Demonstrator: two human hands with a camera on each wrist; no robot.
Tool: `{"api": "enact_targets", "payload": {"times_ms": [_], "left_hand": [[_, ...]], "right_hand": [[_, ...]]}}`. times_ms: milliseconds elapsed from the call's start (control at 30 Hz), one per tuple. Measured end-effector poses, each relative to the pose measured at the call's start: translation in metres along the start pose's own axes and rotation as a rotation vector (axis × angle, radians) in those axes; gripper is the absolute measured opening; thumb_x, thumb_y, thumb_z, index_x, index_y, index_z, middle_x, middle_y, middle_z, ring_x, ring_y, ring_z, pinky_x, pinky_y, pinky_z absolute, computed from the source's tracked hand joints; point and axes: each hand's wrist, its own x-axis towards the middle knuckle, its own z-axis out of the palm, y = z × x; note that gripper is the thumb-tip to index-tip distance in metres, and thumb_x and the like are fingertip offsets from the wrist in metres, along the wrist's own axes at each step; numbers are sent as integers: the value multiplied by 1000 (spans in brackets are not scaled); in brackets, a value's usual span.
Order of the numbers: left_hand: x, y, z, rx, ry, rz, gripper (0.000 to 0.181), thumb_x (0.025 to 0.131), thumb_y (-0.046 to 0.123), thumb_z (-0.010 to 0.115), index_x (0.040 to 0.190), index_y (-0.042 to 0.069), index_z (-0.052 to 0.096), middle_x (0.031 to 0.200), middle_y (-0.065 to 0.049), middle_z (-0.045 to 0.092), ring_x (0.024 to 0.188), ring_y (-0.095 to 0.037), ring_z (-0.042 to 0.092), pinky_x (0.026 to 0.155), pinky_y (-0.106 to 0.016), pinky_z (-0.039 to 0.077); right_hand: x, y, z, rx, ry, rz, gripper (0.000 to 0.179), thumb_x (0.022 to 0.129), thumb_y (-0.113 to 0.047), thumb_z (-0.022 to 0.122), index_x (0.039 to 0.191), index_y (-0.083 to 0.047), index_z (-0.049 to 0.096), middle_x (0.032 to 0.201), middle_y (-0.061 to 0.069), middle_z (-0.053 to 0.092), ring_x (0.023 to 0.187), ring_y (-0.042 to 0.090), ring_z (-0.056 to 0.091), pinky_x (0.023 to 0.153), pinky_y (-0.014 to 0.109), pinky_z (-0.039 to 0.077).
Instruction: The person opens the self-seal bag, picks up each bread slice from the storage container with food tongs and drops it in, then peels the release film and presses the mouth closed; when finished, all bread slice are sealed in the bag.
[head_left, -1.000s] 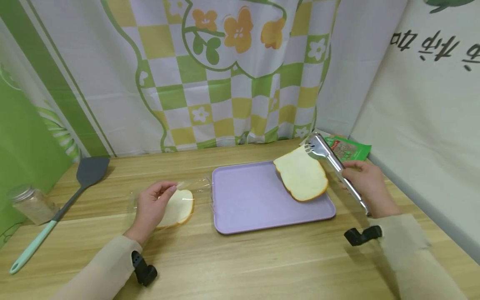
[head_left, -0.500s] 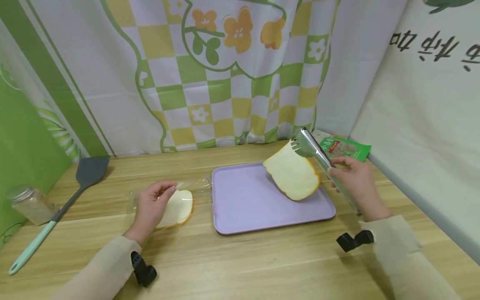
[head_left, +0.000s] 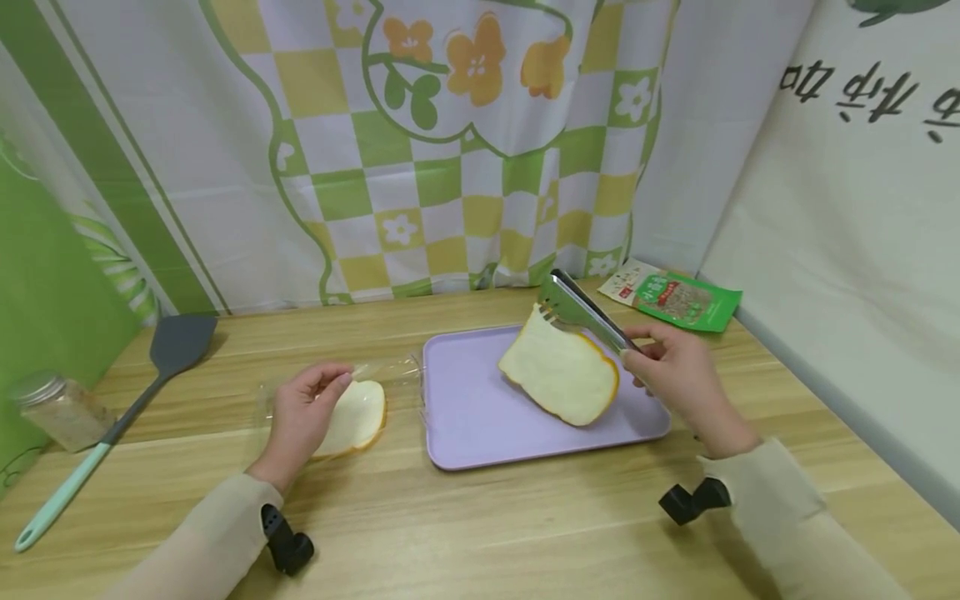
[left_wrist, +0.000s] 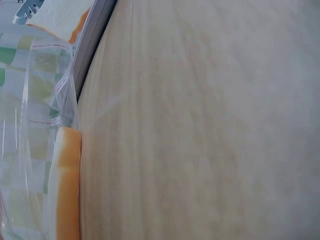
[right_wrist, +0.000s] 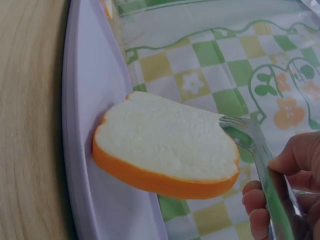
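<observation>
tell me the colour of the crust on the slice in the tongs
Orange; the crust shows best in the right wrist view.

Person's both arms out in front, slanting fwd & inward, approx. mirrored. Lt sleeve (head_left: 198, 533) & rt sleeve (head_left: 806, 517) beige, long; bare skin from cuff to fingers. Black cam at each wrist. L hand (head_left: 303, 417): back of hand up, thumb & index tips pinched tog., pointing inward. R hand (head_left: 675, 371): slightly farther fwd than L, curled in grip, thumb (right_wrist: 295, 155) on one side, fingers (right_wrist: 258, 222) bent opp. side. Hands well apart.
</observation>
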Motion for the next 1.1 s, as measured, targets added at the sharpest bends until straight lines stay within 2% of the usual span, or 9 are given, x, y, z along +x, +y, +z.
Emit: {"api": "enact_targets", "payload": {"times_ms": [267,467,667,900,1100], "left_hand": [[0,0,0,-10,3,-10,13,89,10,62,94,1,70,90,-10,68,72,2,54,62,-12,44],[0,0,1,-7,14,-8,12,88,8,63,92,1,71,85,0,68,70,2,54,61,-12,44],[-1,0,0,-11,14,-7,12,88,8,63,93,1,71,86,-3,68,71,3,54,62,-12,44],[-2,0,0,-14,4,-20,13,89,10,62,94,1,70,90,-13,68,72,2,54,62,-12,44],[-2,1,-1,-3,3,-34,14,89,12,62,95,2,70,89,-9,68,72,2,54,62,-13,44]], "right_hand": [[-4,-11,12,-59,-17,-128,25,82,1,59,106,1,63,71,14,66,49,9,53,42,24,44],[-8,-18,20,-92,10,-274,22,78,1,65,100,-2,67,68,10,66,51,7,49,43,23,39],[-14,-25,19,-145,17,-394,25,74,4,63,97,-6,68,64,3,62,49,4,43,41,20,35],[-22,-29,18,-179,21,-538,28,72,5,64,97,-8,68,58,-6,55,47,-2,35,40,16,31],[-23,-29,16,-194,44,-690,30,68,6,65,96,-5,68,59,-8,52,50,-4,34,41,12,30]]}}
